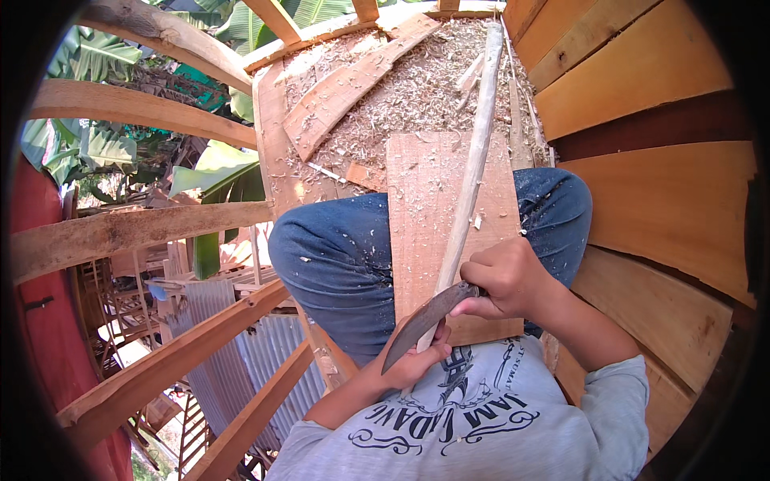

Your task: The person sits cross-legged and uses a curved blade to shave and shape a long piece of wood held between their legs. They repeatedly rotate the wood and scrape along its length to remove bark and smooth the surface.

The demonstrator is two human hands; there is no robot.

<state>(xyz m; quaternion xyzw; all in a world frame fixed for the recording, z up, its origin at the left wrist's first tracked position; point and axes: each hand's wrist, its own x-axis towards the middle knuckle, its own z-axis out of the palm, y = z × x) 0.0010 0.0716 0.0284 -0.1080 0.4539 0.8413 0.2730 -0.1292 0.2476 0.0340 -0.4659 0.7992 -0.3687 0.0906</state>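
Observation:
My right hand (507, 279) is closed round the handle of a broad, curved knife (419, 323) with a dark blade. The blade slants down to the left, across the near end of a long, pale wooden stick (473, 172). My left hand (425, 357) grips that near end close to my shirt, partly hidden behind the blade. From there the stick runs away from me over a flat wooden board (419, 216) laid across my lap, its far end over the shavings. Small chips of wood lie on the board.
Curled wood shavings (361, 108) cover the floor ahead, with a loose plank (345, 92) among them. Plank walling (642, 208) rises close on my right. Open wooden rails (144, 232) stand along the left, with corrugated metal sheets (233, 353) lower down beyond them.

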